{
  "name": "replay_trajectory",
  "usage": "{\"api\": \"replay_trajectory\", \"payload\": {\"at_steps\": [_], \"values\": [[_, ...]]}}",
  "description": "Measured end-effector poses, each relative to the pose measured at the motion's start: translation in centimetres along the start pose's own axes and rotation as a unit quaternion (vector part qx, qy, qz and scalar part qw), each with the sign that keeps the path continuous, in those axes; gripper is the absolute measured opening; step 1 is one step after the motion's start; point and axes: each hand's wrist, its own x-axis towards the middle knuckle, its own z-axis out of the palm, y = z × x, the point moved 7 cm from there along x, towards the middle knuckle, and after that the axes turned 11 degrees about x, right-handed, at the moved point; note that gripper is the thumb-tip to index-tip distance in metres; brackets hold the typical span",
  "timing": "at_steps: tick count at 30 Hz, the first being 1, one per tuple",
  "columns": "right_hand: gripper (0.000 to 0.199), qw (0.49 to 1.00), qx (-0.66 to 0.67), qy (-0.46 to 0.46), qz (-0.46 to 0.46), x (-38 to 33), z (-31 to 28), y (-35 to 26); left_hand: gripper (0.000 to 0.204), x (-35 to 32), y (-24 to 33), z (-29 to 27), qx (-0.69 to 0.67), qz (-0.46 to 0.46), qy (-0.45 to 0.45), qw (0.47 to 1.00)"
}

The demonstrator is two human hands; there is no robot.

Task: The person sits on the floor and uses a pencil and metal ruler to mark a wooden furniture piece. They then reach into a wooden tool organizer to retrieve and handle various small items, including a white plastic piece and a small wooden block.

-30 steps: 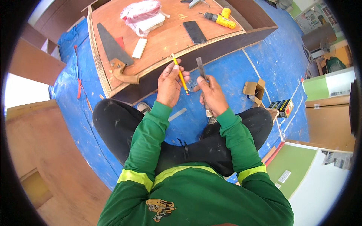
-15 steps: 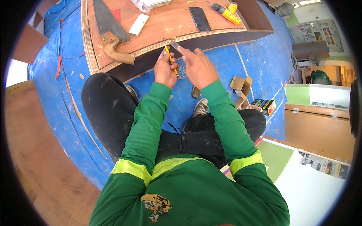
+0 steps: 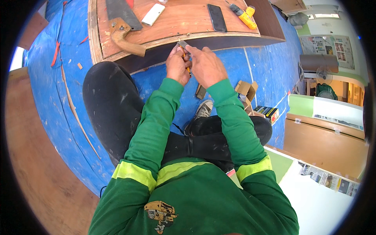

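My left hand (image 3: 177,67) is closed around a thin yellow pencil (image 3: 188,71), whose lower end sticks out below the fingers. My right hand (image 3: 209,67) grips a flat grey metal blade (image 3: 182,44) and brings it against the pencil's upper end, right beside the left fingertips. Fingers partly hide where blade and pencil meet. Both hands are just off the near edge of a plywood-topped wooden cabinet (image 3: 172,33). On its top lie a handsaw with a wooden handle (image 3: 124,39), a white slim device (image 3: 153,15), a black phone (image 3: 217,18) and a yellow power tool (image 3: 245,17).
Blue sheeting (image 3: 58,105) covers the floor. By my right knee are an opened cardboard box (image 3: 246,91) and a black-and-yellow box (image 3: 268,112). A small flat block (image 3: 200,91) lies near my shoe. A brown board (image 3: 35,156) stretches along the left.
The blade and the pencil's upper end have come together, and my hands are closer to each other. The view has shifted slightly, so the cabinet top sits a little higher and further right.
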Motion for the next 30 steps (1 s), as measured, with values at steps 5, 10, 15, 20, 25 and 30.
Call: {"api": "replay_trajectory", "payload": {"at_steps": [5, 10, 15, 20, 25, 30], "values": [[0.040, 1.000, -0.006, -0.003, 0.001, 0.0, -0.1, -0.3, 0.024, 0.0, 0.1, 0.3, 0.006, 0.008, -0.002, 1.000], [0.040, 1.000, 0.006, -0.007, 0.014, 0.1, 0.2, -0.2, 0.025, 0.0, 0.2, 0.4, 0.005, 0.021, -0.020, 1.000], [0.039, 0.998, 0.033, 0.042, -0.018, 1.0, 0.8, 0.6, 0.025, 0.1, 0.1, 1.0, -0.001, 0.029, -0.026, 0.999], [0.038, 0.999, 0.036, 0.018, -0.014, 0.6, 0.4, 0.0, 0.026, 1.3, -0.6, -0.7, 0.009, 0.017, -0.048, 0.999], [0.039, 0.999, 0.043, 0.028, -0.015, 1.3, 0.4, -0.2, 0.026, 1.2, -0.7, -0.2, 0.007, 0.031, -0.045, 0.998], [0.038, 0.999, 0.040, 0.011, 0.000, 0.9, 0.2, -0.7, 0.025, 1.3, -0.7, -0.7, 0.000, 0.028, -0.037, 0.999]]}}
